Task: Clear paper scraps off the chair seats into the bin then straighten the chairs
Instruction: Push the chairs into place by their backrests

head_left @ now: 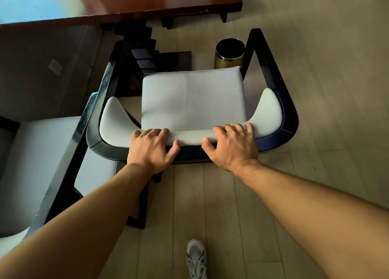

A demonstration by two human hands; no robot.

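- Chair (193, 102): dark frame, pale grey seat and padded backrest; faces the brown counter (134, 3), set slightly askew to its edge. No paper scraps visible on the seat.
- Left hand (152, 147): draped over the top of the backrest, fingers curled onto the grey padding, thumb on the dark outer rail; gripping the chair.
- Right hand (231, 146): same hold further right on the backrest, fingers over the padding, thumb spread toward the rail; gripping the chair.
- Bin (229, 52): dark cylinder with a gold-coloured lower band, upright on the floor just beyond the seat's far right corner, beside the right armrest. Contents cannot be told.
- Second chair (42, 165): same type, at left, its frame close against the first chair's left arm; the visible part of its seat shows no scraps.
- Shoe (196, 259): pale trainer on the wooden floor, behind the chair.
- Step in hand, judged: straightening; clearing appears done.
- Risks, judged: pushing forward or swinging right could knock the bin over; swinging left could scrape the neighbouring frame; an uneven push would leave the chair crooked.
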